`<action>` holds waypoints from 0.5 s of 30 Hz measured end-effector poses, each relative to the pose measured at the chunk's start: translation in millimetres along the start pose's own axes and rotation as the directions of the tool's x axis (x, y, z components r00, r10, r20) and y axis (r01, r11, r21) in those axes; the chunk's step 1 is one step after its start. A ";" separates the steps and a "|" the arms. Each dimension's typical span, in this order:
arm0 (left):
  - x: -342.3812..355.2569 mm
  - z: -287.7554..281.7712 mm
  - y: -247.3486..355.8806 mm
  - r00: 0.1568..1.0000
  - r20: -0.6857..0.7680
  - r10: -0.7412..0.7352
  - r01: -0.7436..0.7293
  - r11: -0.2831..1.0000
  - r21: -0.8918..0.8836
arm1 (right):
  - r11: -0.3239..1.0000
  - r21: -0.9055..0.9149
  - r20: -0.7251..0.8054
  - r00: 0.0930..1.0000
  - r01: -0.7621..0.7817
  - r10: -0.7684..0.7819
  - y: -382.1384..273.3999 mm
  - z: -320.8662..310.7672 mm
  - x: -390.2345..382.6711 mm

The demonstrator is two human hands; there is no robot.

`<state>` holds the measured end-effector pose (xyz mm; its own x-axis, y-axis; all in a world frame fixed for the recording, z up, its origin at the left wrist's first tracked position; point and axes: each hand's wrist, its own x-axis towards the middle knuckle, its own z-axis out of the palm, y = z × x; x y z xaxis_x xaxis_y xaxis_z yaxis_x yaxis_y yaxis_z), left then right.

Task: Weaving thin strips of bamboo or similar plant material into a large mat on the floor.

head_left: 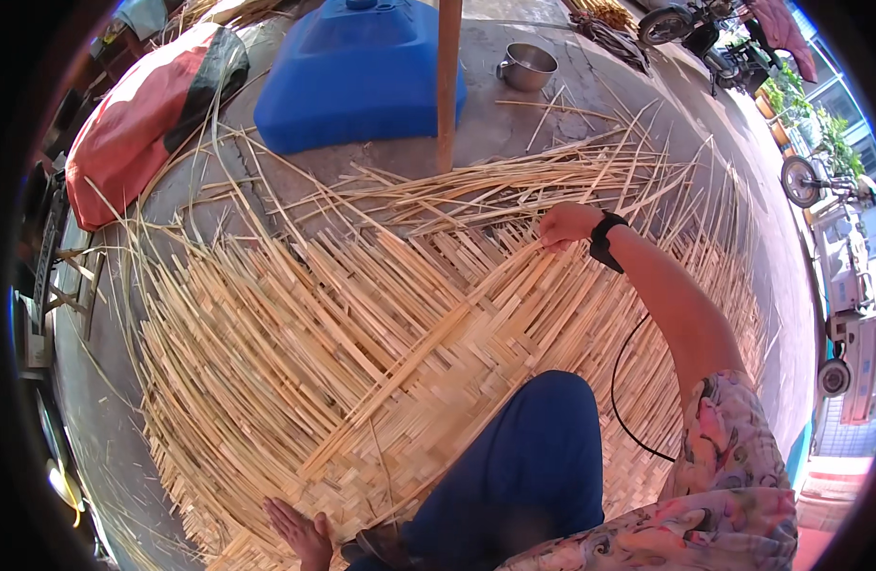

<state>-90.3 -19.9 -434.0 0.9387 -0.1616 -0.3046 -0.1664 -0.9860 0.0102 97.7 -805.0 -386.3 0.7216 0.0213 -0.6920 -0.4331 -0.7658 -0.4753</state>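
A large mat (457, 381) of pale split bamboo lies on the ground, tightly woven near my knee, with long loose strips fanning out on its far left side. My right hand (566, 226), a black band on its wrist, pinches the far end of a bamboo strip (424, 352) that runs diagonally along the edge of the woven part. Down at the lower left, my left hand (297, 533) rests on or just over the mat's strips with its fingers stretched out, holding nothing. Whether its palm touches them I cannot tell.
Beyond the mat lies a heap of loose bamboo strips (552, 181). Behind it are a blue plastic base (357, 86), a wooden pole (447, 86) and a metal mug (528, 68). A red and dark cloth heap (153, 114) sits far left; motorcycles (709, 43) stand far right.
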 end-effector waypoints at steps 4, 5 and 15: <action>8.9 8.8 4.0 1.000 0.018 -0.004 0.004 1.000 0.008 | 0.965 -0.241 -0.017 0.994 -0.108 0.107 -11.8 4.0 3.6; 11.2 8.6 5.1 1.000 0.018 -0.002 0.002 1.000 0.006 | 0.964 -0.243 -0.018 0.994 -0.106 0.105 -9.4 5.0 8.1; -30.3 47.7 -59.5 0.996 0.047 -0.077 0.077 0.997 0.004 | 0.318 -0.904 -0.322 0.945 -0.285 -0.067 -69.9 128.4 85.3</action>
<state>-123.2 45.6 -470.8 0.9336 -0.0833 -0.3485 -0.0951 -0.9953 -0.0170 120.2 -667.1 -481.9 0.8842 -0.1354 -0.4470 0.1446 -0.8307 0.5376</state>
